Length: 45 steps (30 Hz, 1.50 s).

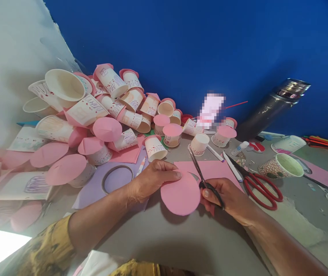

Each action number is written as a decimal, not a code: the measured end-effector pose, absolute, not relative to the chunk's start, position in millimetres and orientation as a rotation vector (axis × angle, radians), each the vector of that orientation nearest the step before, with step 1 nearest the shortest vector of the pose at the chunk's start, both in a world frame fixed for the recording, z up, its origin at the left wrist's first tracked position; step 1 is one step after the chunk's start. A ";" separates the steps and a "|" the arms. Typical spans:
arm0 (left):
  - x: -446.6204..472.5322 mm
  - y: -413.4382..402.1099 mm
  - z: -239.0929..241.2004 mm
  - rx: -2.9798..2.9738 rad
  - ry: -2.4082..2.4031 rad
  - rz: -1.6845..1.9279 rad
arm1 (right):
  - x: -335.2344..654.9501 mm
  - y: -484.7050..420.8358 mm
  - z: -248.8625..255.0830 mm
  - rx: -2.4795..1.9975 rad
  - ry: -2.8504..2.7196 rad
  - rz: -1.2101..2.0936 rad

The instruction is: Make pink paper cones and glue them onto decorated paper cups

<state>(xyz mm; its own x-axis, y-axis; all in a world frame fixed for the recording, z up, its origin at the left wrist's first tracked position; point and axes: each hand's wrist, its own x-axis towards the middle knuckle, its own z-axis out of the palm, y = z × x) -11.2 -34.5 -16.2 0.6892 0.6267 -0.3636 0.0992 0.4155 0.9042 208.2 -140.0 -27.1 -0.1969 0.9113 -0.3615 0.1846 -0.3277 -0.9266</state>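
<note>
My left hand (152, 178) pinches the upper left edge of a round pink paper disc (180, 196), thumb on top. In my right hand (224, 197) is a pair of black-handled scissors (200, 172), their blades pointing up and away beside the disc's right edge. A small pink paper scrap (208, 208) hangs under the right hand's fingers. Behind the disc lies a sheet of pink paper (218, 168) on the grey table (152, 237).
Paper cups with pink paper tops (106, 130) are heaped at the left. Red-handled scissors (263, 191), a patterned cup (280, 166) and a dark flask (270, 103) stand or lie at the right. A tape roll (105, 178) rests on purple paper (86, 191).
</note>
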 end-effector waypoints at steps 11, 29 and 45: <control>-4.4 -47.7 -23.5 0.926 0.602 0.401 | 210.1 -136.4 -30.2 -1.751 -1.513 1.157; -1.4 -59.2 -24.4 0.924 0.487 0.401 | 199.0 -142.4 -21.3 -1.369 -1.460 1.644; 2.6 -35.0 -36.9 1.042 0.754 0.544 | 239.5 -136.4 -7.4 -2.206 -1.722 0.549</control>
